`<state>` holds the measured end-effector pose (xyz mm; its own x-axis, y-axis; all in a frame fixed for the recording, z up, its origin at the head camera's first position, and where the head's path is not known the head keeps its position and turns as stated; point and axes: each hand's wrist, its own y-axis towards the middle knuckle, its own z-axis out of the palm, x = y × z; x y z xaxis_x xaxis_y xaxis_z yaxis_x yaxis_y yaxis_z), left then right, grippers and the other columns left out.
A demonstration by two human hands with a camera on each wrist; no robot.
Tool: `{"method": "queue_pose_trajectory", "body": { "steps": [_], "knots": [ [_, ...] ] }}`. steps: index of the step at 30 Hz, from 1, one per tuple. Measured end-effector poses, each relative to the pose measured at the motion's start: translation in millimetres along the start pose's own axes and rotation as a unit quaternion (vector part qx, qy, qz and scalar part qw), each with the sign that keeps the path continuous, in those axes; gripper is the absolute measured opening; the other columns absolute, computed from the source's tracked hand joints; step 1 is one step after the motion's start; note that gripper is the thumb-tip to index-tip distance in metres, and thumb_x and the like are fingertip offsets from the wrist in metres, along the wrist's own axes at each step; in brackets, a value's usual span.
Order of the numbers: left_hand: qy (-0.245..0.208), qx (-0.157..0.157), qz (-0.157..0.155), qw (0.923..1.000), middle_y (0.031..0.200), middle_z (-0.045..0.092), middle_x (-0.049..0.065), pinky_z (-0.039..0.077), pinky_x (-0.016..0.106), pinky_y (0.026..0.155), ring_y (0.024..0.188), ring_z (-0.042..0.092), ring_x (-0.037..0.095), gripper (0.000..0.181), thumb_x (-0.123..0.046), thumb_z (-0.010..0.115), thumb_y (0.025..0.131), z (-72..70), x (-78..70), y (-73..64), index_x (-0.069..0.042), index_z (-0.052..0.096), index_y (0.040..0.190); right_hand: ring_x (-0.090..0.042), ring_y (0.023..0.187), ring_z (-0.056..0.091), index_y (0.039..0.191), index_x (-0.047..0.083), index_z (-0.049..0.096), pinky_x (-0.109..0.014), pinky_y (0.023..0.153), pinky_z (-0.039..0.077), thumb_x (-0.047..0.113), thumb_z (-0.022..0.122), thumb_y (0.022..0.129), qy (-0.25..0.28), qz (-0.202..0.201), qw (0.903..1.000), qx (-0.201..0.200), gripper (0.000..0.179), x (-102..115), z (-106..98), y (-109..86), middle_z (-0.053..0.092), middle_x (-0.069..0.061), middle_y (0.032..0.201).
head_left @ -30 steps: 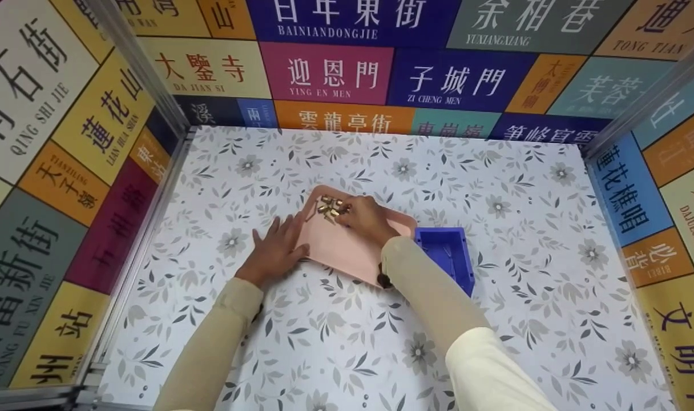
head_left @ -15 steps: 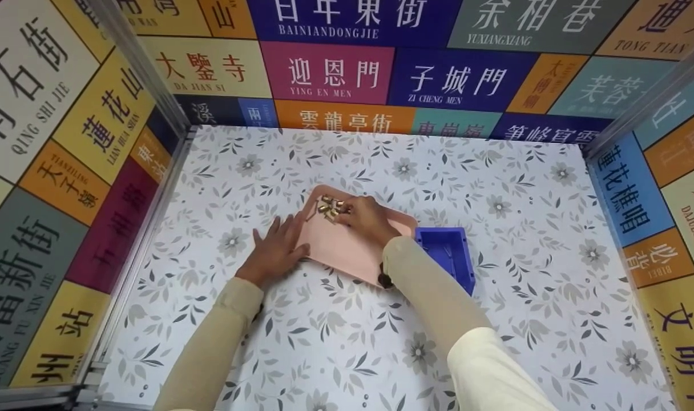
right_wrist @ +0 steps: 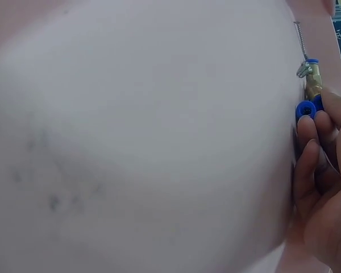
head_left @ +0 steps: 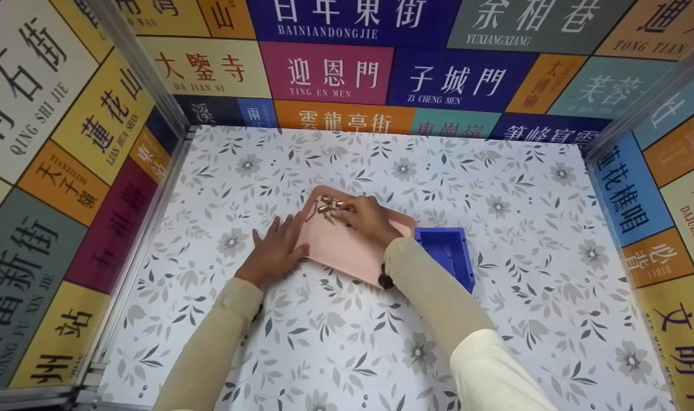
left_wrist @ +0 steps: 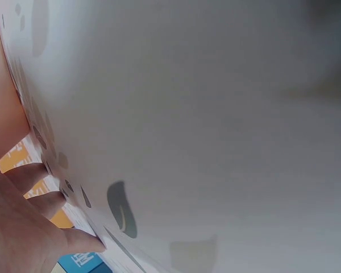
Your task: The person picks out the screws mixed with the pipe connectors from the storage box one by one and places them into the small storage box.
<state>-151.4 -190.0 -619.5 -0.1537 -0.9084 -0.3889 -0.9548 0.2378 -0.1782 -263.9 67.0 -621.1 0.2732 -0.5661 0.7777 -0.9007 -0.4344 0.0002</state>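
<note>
A pink tray lies tilted across the middle of the table. Several small brass fittings are heaped in its far left corner. My right hand reaches over the tray to this heap, and its thumb and fingers pinch a brass push-in fitting with blue collars. Just below in the right wrist view, another blue collar shows at the fingertips. A screw lies beyond the fitting. My left hand rests at the tray's left edge, fingers spread and thumb against the near side.
A blue open box stands against the tray's right side, partly behind the right sleeve, with thin pieces inside. Printed panels wall the table at the back and both sides. The tabletop has a leaf pattern.
The brass fittings at my right fingertips have shifted, and the heap looks smaller beside them. My right hand has barely moved. The left hand and tray stay in place.
</note>
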Motion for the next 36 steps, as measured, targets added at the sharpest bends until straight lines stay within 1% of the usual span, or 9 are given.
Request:
{"method": "queue_pose_trajectory", "body": {
  "steps": [5,8,11,14,19,22,27,31,36],
  "knots": [
    [-0.001,0.0,0.0,1.0,0.172,0.018,0.011,0.003,0.083,0.112,0.158,0.01,0.042,0.077,-0.06,0.037,0.104,-0.5,-0.5,0.7,-0.032,-0.001,0.166,-0.008,0.052,0.057,0.089,0.016,0.077,-0.024,0.05,0.045,0.028,0.07,0.098,0.009,-0.002,0.9999,-0.007,0.016,1,-1,-1.0,0.064,0.002,0.067],
    [0.0,0.001,0.001,1.0,0.172,0.018,0.011,0.003,0.083,0.112,0.158,0.01,0.042,0.077,-0.06,0.037,0.105,-0.6,-0.7,0.6,-0.032,-0.001,0.166,-0.008,0.05,0.058,0.091,0.014,0.077,-0.024,0.049,0.047,0.026,0.07,0.098,0.019,-0.002,0.9998,-0.007,0.016,2,-2,-1.9,0.067,0.0,0.068],
    [0.001,0.002,0.001,1.0,0.171,0.018,0.011,0.004,0.083,0.112,0.158,0.01,0.043,0.077,-0.06,0.037,0.105,-0.7,-0.4,0.2,-0.032,-0.001,0.166,-0.008,0.049,0.057,0.091,0.011,0.077,-0.024,0.048,0.047,0.025,0.07,0.098,0.025,-0.006,0.9996,-0.008,0.017,3,-4,-2.6,0.068,-0.003,0.068],
    [0.0,0.001,0.002,1.0,0.171,0.018,0.011,0.004,0.083,0.112,0.158,0.01,0.043,0.077,-0.06,0.037,0.105,-0.2,-0.1,0.4,-0.032,-0.001,0.166,-0.009,0.048,0.056,0.091,0.009,0.077,-0.024,0.047,0.047,0.023,0.071,0.098,0.041,-0.013,0.999,-0.009,0.017,5,-7,-3.3,0.068,-0.005,0.068],
    [-0.002,0.003,0.0,1.0,0.171,0.018,0.011,0.003,0.083,0.112,0.158,0.01,0.042,0.077,-0.06,0.038,0.105,-0.4,0.6,0.8,-0.033,0.0,0.166,-0.011,0.047,0.056,0.097,0.009,0.079,-0.026,0.044,0.047,0.022,0.071,0.098,0.067,-0.012,0.9977,-0.006,0.016,6,-14,-5.1,0.071,-0.009,0.071],
    [-0.006,0.0,0.001,1.0,0.171,0.02,0.011,0.003,0.084,0.112,0.158,0.011,0.042,0.076,-0.059,0.038,0.105,-0.8,1.1,0.5,-0.032,0.001,0.166,-0.01,0.047,0.055,0.098,0.01,0.081,-0.025,0.044,0.044,0.023,0.071,0.098,0.055,-0.009,0.9984,-0.009,0.016,7,-20,-6.3,0.071,-0.009,0.07],
    [-0.013,-0.004,0.006,0.9999,0.17,0.021,0.013,0.003,0.084,0.111,0.158,0.012,0.043,0.076,-0.058,0.039,0.104,-1.5,0.6,-0.3,-0.031,0.003,0.166,-0.007,0.054,0.057,0.101,0.01,0.081,-0.022,0.049,0.043,0.026,0.071,0.097,0.035,-0.009,0.9993,-0.008,0.018,11,-29,-8.6,0.07,-0.004,0.07],
    [-0.01,-0.004,0.005,0.9999,0.171,0.02,0.012,0.003,0.083,0.112,0.158,0.011,0.043,0.077,-0.058,0.038,0.104,-1.5,0.5,-0.3,-0.03,0.003,0.166,-0.011,0.058,0.061,0.105,0.008,0.08,-0.023,0.051,0.046,0.025,0.072,0.097,0.04,-0.014,0.9991,0.0,0.02,15,-37,-10.2,0.074,-0.009,0.077],
    [-0.007,0.001,0.003,1.0,0.171,0.019,0.012,0.003,0.083,0.112,0.158,0.01,0.043,0.077,-0.059,0.037,0.104,-1.5,-0.2,0.0,-0.031,0.001,0.166,-0.028,0.063,0.069,0.106,0.006,0.08,-0.023,0.051,0.049,0.022,0.071,0.097,0.052,-0.022,0.9984,0.003,0.02,20,-47,-13.4,0.076,-0.017,0.086]
  ]
}}
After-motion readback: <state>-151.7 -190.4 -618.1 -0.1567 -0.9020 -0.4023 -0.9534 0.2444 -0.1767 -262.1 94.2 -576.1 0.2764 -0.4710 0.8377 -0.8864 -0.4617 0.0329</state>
